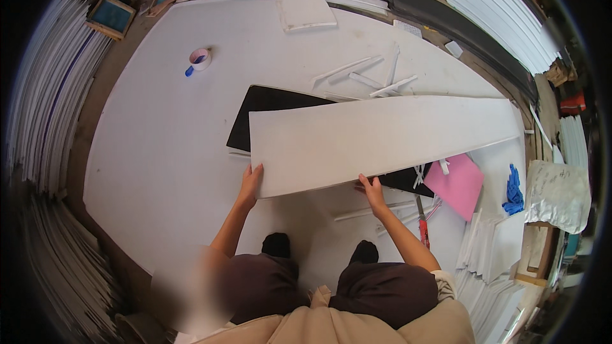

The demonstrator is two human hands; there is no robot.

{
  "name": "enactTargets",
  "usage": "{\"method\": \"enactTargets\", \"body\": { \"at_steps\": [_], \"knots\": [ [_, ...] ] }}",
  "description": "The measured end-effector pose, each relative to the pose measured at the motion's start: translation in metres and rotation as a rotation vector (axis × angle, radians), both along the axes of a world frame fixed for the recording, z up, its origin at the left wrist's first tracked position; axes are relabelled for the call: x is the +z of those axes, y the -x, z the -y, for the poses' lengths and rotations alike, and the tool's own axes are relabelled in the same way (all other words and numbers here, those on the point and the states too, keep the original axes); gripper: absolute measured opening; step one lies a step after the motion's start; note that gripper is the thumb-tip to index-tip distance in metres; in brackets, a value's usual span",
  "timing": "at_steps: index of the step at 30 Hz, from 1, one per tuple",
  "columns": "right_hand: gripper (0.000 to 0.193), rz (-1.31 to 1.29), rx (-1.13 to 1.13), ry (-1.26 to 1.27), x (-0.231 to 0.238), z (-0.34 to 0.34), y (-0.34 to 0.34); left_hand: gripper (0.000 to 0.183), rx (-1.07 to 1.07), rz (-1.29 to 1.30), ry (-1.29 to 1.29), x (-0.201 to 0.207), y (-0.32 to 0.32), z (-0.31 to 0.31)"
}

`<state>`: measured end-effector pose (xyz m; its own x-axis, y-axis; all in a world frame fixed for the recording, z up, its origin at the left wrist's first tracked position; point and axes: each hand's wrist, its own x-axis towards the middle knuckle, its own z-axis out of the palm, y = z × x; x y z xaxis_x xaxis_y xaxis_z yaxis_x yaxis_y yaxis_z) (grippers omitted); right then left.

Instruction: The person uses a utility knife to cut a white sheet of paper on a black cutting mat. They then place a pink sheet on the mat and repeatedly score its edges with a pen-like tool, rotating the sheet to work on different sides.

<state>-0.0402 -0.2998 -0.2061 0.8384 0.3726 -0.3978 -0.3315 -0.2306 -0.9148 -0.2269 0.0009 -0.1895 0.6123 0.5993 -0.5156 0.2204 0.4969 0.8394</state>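
Head view, edges/room: long white board point(382, 143) is lying across the big white floor sheet point(159, 153), its near long edge facing the person, far right end reaching toward the white panel stacks point(503, 13); bare sheet is showing wide to the left.
Under board: black sheet point(268, 105) is sticking out at top left and lower right.
Counts: one white board, one black sheet, one pink sheet point(459, 185), one tape roll point(201, 58), one blue glove point(513, 191), several loose white strips point(370, 76).
Left hand point(250, 185): arm reaching forward, fingers curling onto board's near left corner, gripping it.
Right hand point(371, 190): fingers pinching board's near edge, holding.
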Motion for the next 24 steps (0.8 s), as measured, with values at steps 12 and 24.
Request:
{"method": "enactTargets", "body": {
  "at_steps": [12,24],
  "knots": [
    [0.045,1.308,0.654,0.65,0.008,-0.025,-0.069,0.051,0.045,-0.099,0.103,0.038,-0.145,-0.061],
    [0.03,1.336,0.532,0.948,-0.015,0.085,-0.197,0.043,0.132,0.058,0.037,0.011,-0.197,-0.043]
  ]
}}
